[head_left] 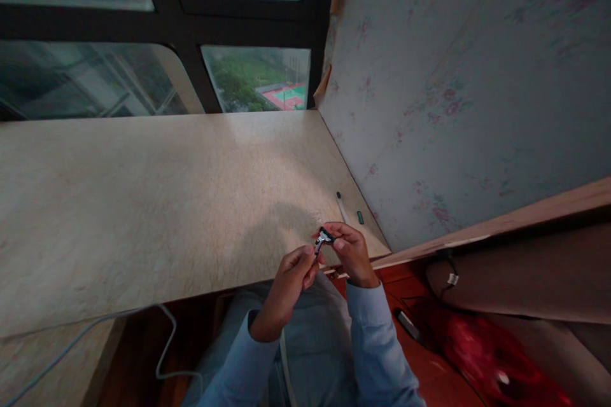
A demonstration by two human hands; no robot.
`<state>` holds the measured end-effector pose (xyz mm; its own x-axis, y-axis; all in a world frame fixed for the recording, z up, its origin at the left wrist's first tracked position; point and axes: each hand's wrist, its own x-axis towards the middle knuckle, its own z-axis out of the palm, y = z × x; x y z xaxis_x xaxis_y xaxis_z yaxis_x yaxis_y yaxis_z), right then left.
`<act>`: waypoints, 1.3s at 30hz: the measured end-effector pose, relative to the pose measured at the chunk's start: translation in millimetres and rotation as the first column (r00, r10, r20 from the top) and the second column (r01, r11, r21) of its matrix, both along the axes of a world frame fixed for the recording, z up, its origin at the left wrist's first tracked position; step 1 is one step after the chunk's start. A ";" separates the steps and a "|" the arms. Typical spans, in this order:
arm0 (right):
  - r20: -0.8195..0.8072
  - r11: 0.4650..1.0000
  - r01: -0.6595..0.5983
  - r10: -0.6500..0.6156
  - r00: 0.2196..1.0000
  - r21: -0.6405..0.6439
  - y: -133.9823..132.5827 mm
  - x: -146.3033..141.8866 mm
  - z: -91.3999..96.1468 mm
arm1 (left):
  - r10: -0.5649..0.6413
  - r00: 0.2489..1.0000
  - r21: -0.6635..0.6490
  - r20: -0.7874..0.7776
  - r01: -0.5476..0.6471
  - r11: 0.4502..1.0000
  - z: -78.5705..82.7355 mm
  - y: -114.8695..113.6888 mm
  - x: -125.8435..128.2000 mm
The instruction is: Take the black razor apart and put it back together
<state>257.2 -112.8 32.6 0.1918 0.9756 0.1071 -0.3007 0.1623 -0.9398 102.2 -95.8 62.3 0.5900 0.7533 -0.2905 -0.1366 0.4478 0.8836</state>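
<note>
My left hand (296,272) is closed around the handle of a small razor (321,240), silvery with a dark head. The fingers of my right hand (354,254) pinch the razor's dark head from the other side. Both hands are close together above the front edge of the pale sill, near its right corner. Just beyond them lies a thin white stick with a dark tip (341,205), its near end hidden by my right hand. Beside it rests a small dark green piece (359,217), too small to make out exactly.
The pale sill (143,203) runs along the window (258,76) and meets a flowered wall (453,95) at right. A grey cable (95,324) hangs over its front edge at left. A red bag (496,356) and a whitish device (407,324) lie low at right.
</note>
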 end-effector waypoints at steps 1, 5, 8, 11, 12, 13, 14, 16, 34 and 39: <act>-0.014 1.000 -0.006 0.005 1.000 -0.006 -1.9 2.7 0.4 | -0.005 1.000 -0.005 0.018 0.005 1.000 0.0 -0.5 1.7; -0.018 0.994 0.104 -0.105 0.994 -0.035 -11.1 14.3 4.5 | -0.012 0.995 -0.022 0.095 0.014 1.000 -1.2 0.3 10.7; 0.026 0.967 0.244 -0.242 0.970 -0.071 -21.2 21.8 7.5 | 0.002 0.996 -0.021 0.089 0.000 1.000 -3.0 3.3 22.2; 0.138 0.931 0.348 -0.332 0.933 -0.109 -32.0 25.2 10.2 | 0.023 0.999 0.019 0.046 -0.024 1.000 -5.2 7.0 37.1; 0.185 0.924 0.365 -0.341 0.922 -0.117 -35.1 25.4 11.3 | 0.037 0.999 0.047 0.030 -0.038 0.998 -6.3 8.4 42.5; 0.234 0.919 0.374 -0.340 0.911 -0.120 -37.8 25.3 12.6 | 0.058 0.998 0.083 0.012 -0.059 0.995 -7.8 9.7 47.9; 0.286 0.917 0.381 -0.337 0.897 -0.116 -40.1 25.0 14.0 | 0.085 0.996 0.124 -0.005 -0.084 0.989 -9.6 11.1 53.2; 0.403 0.912 0.402 -0.340 0.849 -0.076 -43.6 24.8 16.4 | 0.134 0.991 0.201 -0.026 -0.126 0.971 -13.8 13.5 63.4; 0.823 0.872 0.489 -0.297 0.484 0.027 -28.7 32.4 7.3 | 0.121 0.980 0.389 -0.160 -0.050 0.920 -31.1 17.3 91.6; 0.905 0.858 0.514 -0.221 0.364 0.003 -1.0 37.1 0.5 | 0.213 0.954 0.450 -0.212 -0.099 0.887 -37.8 19.4 67.0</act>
